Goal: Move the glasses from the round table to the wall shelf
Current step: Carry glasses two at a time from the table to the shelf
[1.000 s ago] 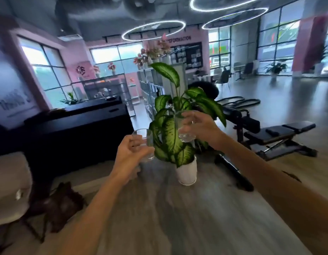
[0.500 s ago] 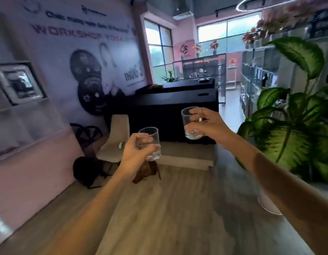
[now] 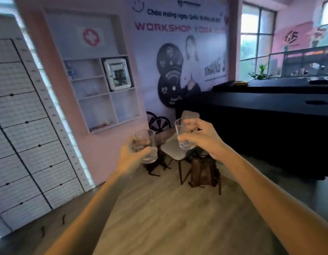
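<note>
With the leafy plant gone from view and the white recessed wall shelf (image 3: 102,92) now swinging in ahead, the left hand (image 3: 133,155) and right hand (image 3: 201,138) are each carrying a clear tumbler glass, fingers clamped around them, well short of it.

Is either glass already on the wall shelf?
No, the left hand grips one glass and the right hand the other glass, both short of the wall shelf.

Two clear, empty glass tumblers I'm carrying upright, left glass (image 3: 146,147) lower, right glass (image 3: 185,134) at its two o'clock, white recessed wall shelf (image 3: 102,92) at eleven o'clock.
</note>
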